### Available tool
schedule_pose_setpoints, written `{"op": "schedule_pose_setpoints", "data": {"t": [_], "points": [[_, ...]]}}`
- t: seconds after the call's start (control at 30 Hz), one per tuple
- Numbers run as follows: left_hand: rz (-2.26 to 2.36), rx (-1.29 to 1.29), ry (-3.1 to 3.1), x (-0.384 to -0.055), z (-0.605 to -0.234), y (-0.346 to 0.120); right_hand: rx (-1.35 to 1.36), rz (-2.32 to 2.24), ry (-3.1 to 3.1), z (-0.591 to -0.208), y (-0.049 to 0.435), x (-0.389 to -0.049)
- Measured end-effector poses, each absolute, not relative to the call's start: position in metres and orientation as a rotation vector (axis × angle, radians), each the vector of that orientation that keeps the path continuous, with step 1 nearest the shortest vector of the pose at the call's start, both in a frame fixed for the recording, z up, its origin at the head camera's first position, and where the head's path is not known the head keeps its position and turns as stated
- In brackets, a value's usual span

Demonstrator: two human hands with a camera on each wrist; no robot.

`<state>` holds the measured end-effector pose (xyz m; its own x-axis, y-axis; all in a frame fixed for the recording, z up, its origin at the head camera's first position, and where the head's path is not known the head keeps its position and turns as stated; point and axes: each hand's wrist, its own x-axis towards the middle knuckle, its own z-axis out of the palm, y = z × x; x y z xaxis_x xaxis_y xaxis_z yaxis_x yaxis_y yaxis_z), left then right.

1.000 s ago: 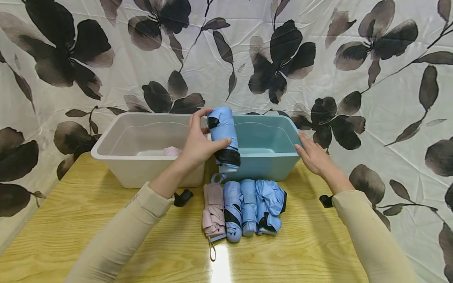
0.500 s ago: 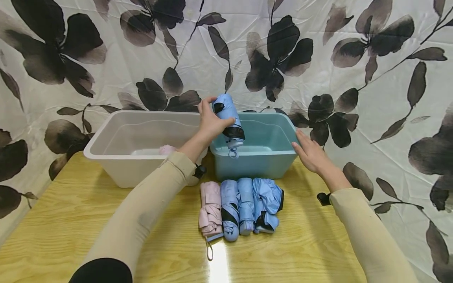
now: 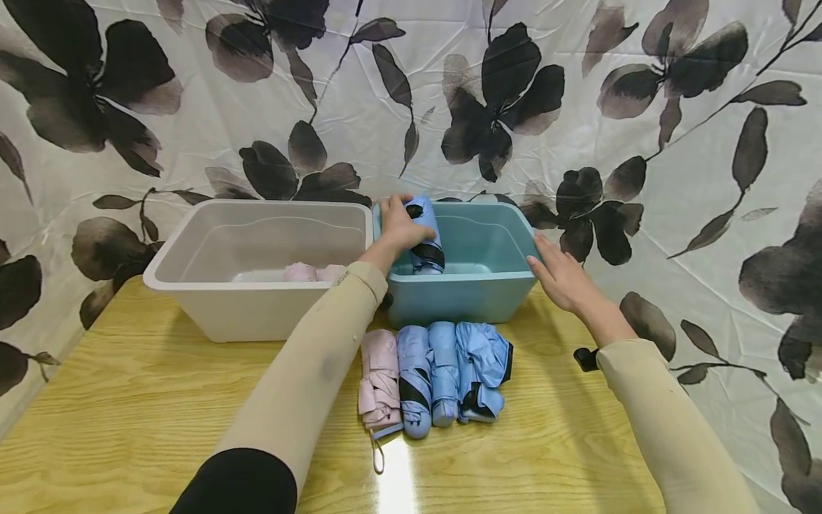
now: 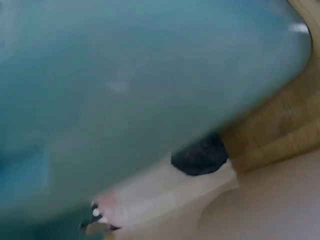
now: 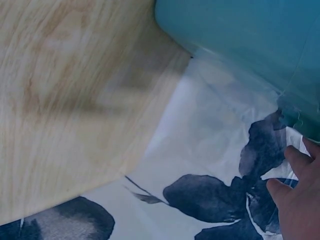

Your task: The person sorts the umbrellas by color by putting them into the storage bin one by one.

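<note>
My left hand (image 3: 403,227) grips a folded blue umbrella (image 3: 427,239) with black patches, lowered part way into the left end of the teal bin (image 3: 462,289). At the bin's right rim rests my right hand (image 3: 565,275), its fingers straight; the right wrist view also has this hand (image 5: 300,185) beside the teal wall. In front of the bin lie a pink folded umbrella (image 3: 380,378) and three blue ones: one with a black stripe (image 3: 415,375), a slim one (image 3: 444,371) and a loosely wrapped one (image 3: 480,368). The left wrist view is blurred and mostly teal plastic.
A white bin (image 3: 250,310) stands left of the teal one, with pink bundles (image 3: 300,272) inside. Both bins sit toward the back of the wooden table (image 3: 160,414). Behind hangs a flower-printed cloth (image 3: 379,143).
The left hand has carried the blue umbrella rightward from between the bins, over the teal rim and down inside it. The right hand stays at the bin's right rim.
</note>
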<state>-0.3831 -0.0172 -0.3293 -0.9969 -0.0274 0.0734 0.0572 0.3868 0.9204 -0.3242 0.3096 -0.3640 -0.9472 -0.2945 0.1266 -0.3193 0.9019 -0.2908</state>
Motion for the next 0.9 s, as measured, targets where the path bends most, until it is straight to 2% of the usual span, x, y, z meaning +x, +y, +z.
{"op": "schedule_pose_setpoints", "data": {"t": [0.2,0.9], "points": [[-1.663,-0.086,-2.723,-0.386,-0.341,-0.010,0.490,0.470,-2.978,-0.364,0.307,-0.326],[-0.883,-0.453,-3.224,-0.369,-0.347,-0.007,0.493,0.473,-2.957,-0.370,0.309,-0.324]]}}
